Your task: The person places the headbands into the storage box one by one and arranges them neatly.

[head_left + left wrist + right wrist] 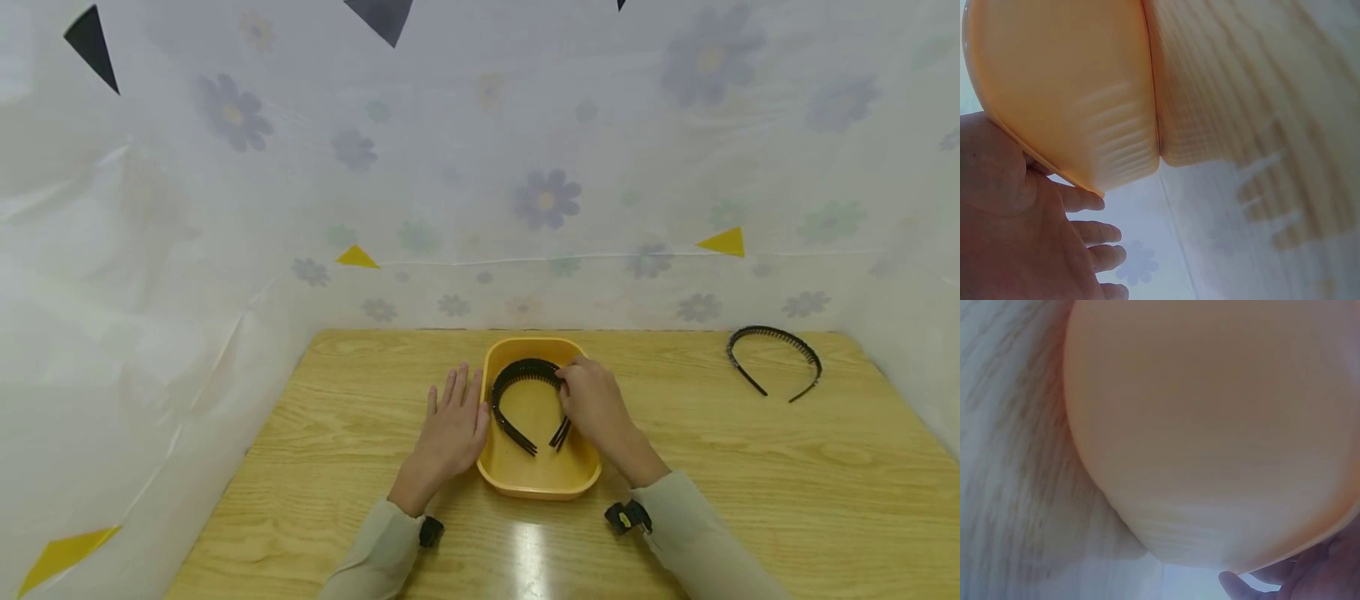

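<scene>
A yellow plastic tub (538, 479) stands on the wooden table in front of me. Inside it lie black toothed headbands (504, 408), nested together with their ends toward me. My right hand (596, 404) reaches over the tub's right rim, its curled fingers pinching the right side of the headbands and covering part of them. Flat along the left rim lies my left hand (453, 429), fingers straight and pointing away from me. In the left wrist view its fingers (1100, 232) extend past the tub's edge. The right wrist view shows mostly the tub's outer wall (1210, 437).
Another black headband (776, 332) lies apart at the table's far right. Behind the wooden table (337, 500) hangs a white flower-patterned sheet (450, 192), which also runs along both sides. Yellow and black triangles mark the sheet.
</scene>
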Demonstrator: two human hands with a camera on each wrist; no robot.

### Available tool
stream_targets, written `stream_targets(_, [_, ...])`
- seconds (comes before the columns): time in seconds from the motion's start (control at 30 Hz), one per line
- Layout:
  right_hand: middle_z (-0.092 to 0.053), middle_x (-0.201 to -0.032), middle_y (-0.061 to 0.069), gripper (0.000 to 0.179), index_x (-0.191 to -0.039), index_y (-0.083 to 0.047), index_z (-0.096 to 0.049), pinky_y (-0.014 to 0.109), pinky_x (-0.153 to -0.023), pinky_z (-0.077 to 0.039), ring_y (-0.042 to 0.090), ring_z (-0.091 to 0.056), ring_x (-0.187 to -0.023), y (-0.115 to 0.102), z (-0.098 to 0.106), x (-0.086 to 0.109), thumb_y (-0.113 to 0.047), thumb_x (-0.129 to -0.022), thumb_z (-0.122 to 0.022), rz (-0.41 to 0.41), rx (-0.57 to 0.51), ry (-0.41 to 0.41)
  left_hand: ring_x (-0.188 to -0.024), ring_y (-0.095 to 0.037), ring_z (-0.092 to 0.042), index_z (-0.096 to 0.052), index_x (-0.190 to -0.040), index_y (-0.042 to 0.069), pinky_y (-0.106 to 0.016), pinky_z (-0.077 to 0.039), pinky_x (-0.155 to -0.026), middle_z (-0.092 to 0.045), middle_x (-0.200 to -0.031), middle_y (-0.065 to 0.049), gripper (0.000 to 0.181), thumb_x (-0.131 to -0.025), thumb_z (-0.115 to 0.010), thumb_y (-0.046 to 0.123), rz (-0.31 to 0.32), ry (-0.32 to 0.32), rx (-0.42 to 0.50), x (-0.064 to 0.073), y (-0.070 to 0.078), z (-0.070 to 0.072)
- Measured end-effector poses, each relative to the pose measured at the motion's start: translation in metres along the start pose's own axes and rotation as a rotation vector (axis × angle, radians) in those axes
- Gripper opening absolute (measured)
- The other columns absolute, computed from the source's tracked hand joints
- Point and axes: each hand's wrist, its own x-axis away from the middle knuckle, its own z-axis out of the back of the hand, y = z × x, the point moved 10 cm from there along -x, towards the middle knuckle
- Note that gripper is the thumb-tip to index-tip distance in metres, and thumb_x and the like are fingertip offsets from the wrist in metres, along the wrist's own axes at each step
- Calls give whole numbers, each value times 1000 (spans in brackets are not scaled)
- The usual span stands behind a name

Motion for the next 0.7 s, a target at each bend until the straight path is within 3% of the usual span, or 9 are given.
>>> stream_targets(0.47, [-70, -108, 20, 18, -106, 5, -78, 48, -81, -58, 37, -67, -97, 2, 4, 4, 3, -89, -73, 25, -73, -6, -156, -37, -8, -15, -165, 8, -62, -6, -122, -7, -170, -17, 59, -113, -22, 35, 11, 4, -13, 0, 0, 0])
stream_targets(0.7, [-66, -119, 21, 29, -118, 3, -75, 49, -83, -58, 37, -66, -105, 12, 12, 10, -2, -90, -75, -7, -157, 22, -157, -34, -4, -13, -166, 9, -62, -4, -122, -4, -171, -15, 60, -113, -23, 36, 19, -6, 2, 0, 0, -1])
